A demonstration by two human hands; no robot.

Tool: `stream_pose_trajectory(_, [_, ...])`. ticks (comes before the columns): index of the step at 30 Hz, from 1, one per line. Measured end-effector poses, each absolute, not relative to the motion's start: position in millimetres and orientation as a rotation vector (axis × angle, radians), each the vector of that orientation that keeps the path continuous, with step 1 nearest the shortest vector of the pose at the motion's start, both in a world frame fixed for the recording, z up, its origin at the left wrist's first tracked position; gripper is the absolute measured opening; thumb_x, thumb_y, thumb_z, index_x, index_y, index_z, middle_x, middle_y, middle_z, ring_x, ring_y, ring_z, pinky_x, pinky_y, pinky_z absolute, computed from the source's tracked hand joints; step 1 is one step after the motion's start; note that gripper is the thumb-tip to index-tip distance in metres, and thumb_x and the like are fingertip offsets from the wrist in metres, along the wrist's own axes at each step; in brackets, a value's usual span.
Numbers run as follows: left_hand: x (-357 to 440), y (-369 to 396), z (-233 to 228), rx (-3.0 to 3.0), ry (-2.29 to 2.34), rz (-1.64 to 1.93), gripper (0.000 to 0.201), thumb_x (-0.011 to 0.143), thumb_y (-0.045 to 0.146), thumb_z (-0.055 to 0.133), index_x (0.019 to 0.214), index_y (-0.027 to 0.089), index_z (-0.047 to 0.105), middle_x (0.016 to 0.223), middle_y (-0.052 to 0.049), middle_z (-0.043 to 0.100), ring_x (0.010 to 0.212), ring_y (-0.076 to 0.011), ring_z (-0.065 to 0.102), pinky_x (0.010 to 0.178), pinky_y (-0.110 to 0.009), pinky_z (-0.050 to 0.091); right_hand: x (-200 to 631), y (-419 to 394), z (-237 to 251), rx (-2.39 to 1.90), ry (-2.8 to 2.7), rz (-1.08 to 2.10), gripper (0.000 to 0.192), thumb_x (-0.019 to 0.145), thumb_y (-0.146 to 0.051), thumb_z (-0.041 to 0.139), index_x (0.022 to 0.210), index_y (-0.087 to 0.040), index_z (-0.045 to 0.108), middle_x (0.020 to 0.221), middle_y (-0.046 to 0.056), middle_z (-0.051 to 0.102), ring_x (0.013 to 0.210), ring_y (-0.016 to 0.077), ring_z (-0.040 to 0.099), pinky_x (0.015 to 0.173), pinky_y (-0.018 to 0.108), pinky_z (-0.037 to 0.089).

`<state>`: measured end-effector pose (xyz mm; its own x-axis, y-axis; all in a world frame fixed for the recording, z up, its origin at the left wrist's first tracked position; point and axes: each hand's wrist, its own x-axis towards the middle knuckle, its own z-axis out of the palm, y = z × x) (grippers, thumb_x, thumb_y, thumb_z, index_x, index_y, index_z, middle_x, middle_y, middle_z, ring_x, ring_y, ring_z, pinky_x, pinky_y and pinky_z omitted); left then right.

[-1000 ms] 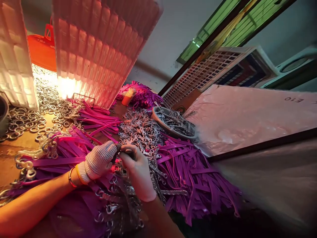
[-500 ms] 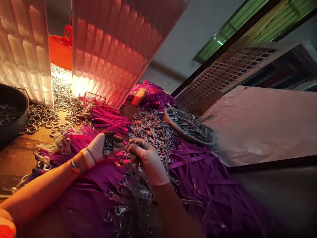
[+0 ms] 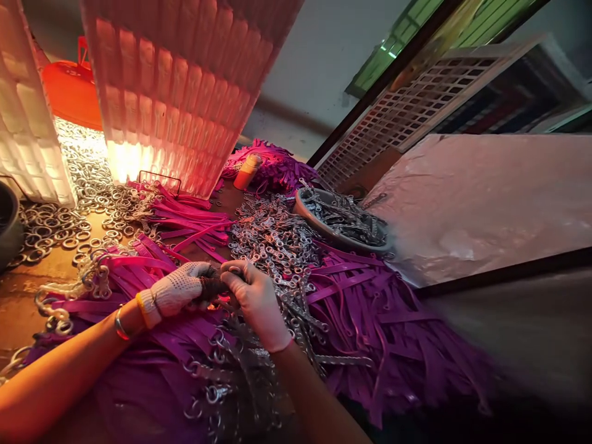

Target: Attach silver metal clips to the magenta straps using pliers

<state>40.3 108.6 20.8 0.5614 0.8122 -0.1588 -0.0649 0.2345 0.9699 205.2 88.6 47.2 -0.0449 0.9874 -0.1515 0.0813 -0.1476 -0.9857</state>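
Observation:
My left hand (image 3: 180,290), in a white dotted glove with darkened fingers, is closed around metal rings; its back faces up, so they are now mostly hidden. Its fingertips meet those of my right hand (image 3: 254,299), which wears a thin white glove. Thumb and forefinger of the right hand pinch a small dark metal piece, partly covered by the fingers. Beneath both hands lie purple straps (image 3: 171,345) with metal rings at their ends. Metal chain pieces (image 3: 272,240) are heaped just beyond my right hand.
A bowl (image 3: 324,231) full of metal pieces leans behind the heap. Loose rings (image 3: 50,231) lie left, near a dark tub (image 3: 10,228). Ribbed translucent panels (image 3: 171,92) stand before a red lamp (image 3: 74,92). An orange bottle (image 3: 246,172) and more purple straps (image 3: 370,320) lie beyond and right.
My left hand has turned over from palm showing rings to its back, and its fingers have closed in against my right hand. The view has shifted slightly to the right.

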Motion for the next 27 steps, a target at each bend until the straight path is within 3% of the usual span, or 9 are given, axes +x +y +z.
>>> stream_pose_trajectory(3, [40.1, 106.9, 23.6, 1.236, 0.778, 0.694, 0.025, 0.083, 0.040, 0.061, 0.079, 0.016, 0.057, 0.054, 0.003, 0.053, 0.040, -0.0061, 0.039, 0.038, -0.018, 0.028, 206.9, 83.6, 49.2, -1.329, -1.383, 1.202, 0.031, 0.083, -0.044, 0.064, 0.103, -0.021, 0.069, 0.097, 0.003, 0.068, 0.079, 0.0167, 0.062, 0.064, 0.028, 0.057])
stream_pose_trajectory(5, [40.2, 106.8, 22.3, 1.224, 0.804, 0.727, 0.024, 0.085, 0.041, 0.058, 0.081, 0.017, 0.056, 0.054, 0.003, 0.052, 0.040, -0.0064, 0.039, 0.038, -0.018, 0.027, 209.6, 81.7, 50.9, -1.331, -1.489, 1.062, 0.036, 0.090, -0.046, 0.057, 0.114, -0.021, 0.067, 0.109, 0.005, 0.069, 0.096, 0.0191, 0.064, 0.081, 0.030, 0.056])
stream_pose_trajectory(7, [40.7, 107.3, 18.7, 1.177, 0.824, 0.768, 0.023, 0.086, 0.041, 0.058, 0.088, 0.018, 0.056, 0.056, 0.004, 0.052, 0.040, -0.0068, 0.039, 0.038, -0.018, 0.028, 212.4, 81.0, 51.0, -1.340, -1.580, 1.007, 0.039, 0.094, -0.045, 0.052, 0.123, -0.021, 0.064, 0.116, 0.006, 0.069, 0.103, 0.0198, 0.064, 0.087, 0.031, 0.055])
stream_pose_trajectory(10, [41.8, 107.5, 13.9, 1.130, 0.818, 0.814, 0.022, 0.087, 0.039, 0.058, 0.094, 0.019, 0.056, 0.060, 0.004, 0.052, 0.043, -0.0073, 0.041, 0.040, -0.018, 0.029, 214.6, 81.5, 47.4, -1.295, -1.795, 0.969, 0.037, 0.098, -0.040, 0.048, 0.126, -0.021, 0.061, 0.117, 0.007, 0.069, 0.105, 0.0201, 0.065, 0.089, 0.032, 0.054])
stream_pose_trajectory(17, [43.6, 105.1, 17.3, 1.423, 0.841, 0.853, 0.017, 0.089, 0.033, 0.059, 0.088, 0.017, 0.054, 0.073, 0.002, 0.054, 0.058, -0.0088, 0.046, 0.051, -0.020, 0.038, 219.8, 83.8, 41.4, -1.344, -2.041, 0.590, 0.031, 0.098, -0.025, 0.045, 0.119, -0.019, 0.066, 0.113, 0.011, 0.072, 0.104, 0.0228, 0.066, 0.094, 0.036, 0.049])
stream_pose_trajectory(23, [42.2, 112.7, 8.1, 1.698, 0.919, 0.835, 0.017, 0.087, 0.028, 0.055, 0.084, 0.013, 0.062, 0.078, -0.003, 0.062, 0.067, -0.0122, 0.048, 0.060, -0.023, 0.039, 221.1, 88.6, 38.9, -1.279, -1.881, 0.915, 0.023, 0.094, -0.028, 0.051, 0.104, -0.021, 0.070, 0.099, 0.003, 0.074, 0.092, 0.0180, 0.067, 0.083, 0.029, 0.051])
stream_pose_trajectory(27, [42.6, 112.5, 7.0, 1.597, 0.966, 0.817, 0.020, 0.085, 0.032, 0.055, 0.077, 0.014, 0.060, 0.067, -0.002, 0.058, 0.058, -0.0112, 0.047, 0.052, -0.022, 0.036, 218.3, 88.2, 42.5, -1.329, -2.100, 0.642, 0.027, 0.094, -0.020, 0.044, 0.107, -0.019, 0.068, 0.103, 0.006, 0.073, 0.094, 0.0174, 0.065, 0.082, 0.026, 0.046])
